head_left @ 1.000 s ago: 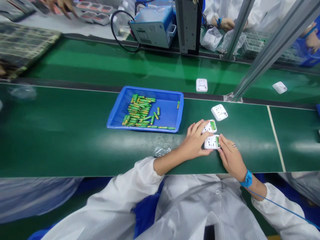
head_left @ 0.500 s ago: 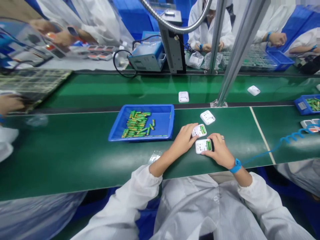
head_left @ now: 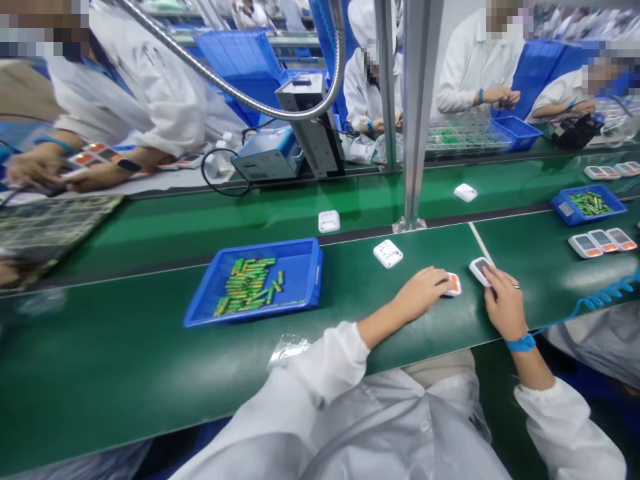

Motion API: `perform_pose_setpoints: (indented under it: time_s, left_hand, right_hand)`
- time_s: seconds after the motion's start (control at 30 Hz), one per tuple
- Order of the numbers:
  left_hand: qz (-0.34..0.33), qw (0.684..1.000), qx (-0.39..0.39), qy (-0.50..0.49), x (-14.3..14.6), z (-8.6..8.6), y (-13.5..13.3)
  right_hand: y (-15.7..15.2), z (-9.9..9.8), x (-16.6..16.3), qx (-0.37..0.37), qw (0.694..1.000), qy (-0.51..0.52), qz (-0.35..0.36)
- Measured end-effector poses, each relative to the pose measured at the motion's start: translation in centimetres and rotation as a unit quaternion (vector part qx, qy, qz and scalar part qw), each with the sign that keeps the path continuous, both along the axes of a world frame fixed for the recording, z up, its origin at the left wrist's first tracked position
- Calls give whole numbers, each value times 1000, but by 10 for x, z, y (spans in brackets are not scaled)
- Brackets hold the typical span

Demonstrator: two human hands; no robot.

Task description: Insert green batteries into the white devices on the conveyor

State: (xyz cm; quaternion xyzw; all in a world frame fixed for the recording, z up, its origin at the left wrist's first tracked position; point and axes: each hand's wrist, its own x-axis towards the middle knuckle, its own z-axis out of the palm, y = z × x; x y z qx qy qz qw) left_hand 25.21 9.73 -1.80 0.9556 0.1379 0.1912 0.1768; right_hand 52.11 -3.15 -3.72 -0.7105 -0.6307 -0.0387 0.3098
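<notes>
My left hand (head_left: 424,293) is closed on a small white device with orange buttons (head_left: 455,285), low over the green work surface; its fingers cover much of it. To the right, my right hand (head_left: 506,303) grips a second white device with a dark grey screen (head_left: 479,269), screen side up, near the pale line across the surface. A white device lying back side up (head_left: 388,253) rests left of both hands. Farther left stands a blue tray (head_left: 320,273) holding many green and yellow batteries (head_left: 247,280).
Two more white units, one at left (head_left: 329,221) and one at right (head_left: 465,192), lie on the far green strip. A metal post (head_left: 414,120) rises behind my hands. At right are a small blue battery tray (head_left: 563,208), several screen devices (head_left: 603,243) and a coiled blue cord (head_left: 607,293). Co-workers sit opposite.
Both hands have moved right with the two devices, which showed batteries in their open backs and now show their front sides. The hands are farther apart. The camera view has shifted.
</notes>
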Motion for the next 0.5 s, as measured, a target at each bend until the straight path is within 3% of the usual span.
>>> perform_pose_setpoints:
  time_s: [0.13,0.23,0.3,0.4,0.5]
  left_hand:
    - [-172,985,11,11,88,-2,20]
    - [-199,979,4,33,138,2,29]
    - [-202,979,1,32,150,10,33]
    - [-205,979,5,20,115,31,46]
    - [-160,984,-4,74,28,59,83]
  right_hand:
    - [-14,-3,42,-66,994,-25,-82]
    - [-12,0,66,-82,991,-13,-105]
    - [-4,5,75,-80,990,-6,-117]
    - [19,14,70,-49,995,9,-87]
    - [71,20,48,-20,999,41,-10]
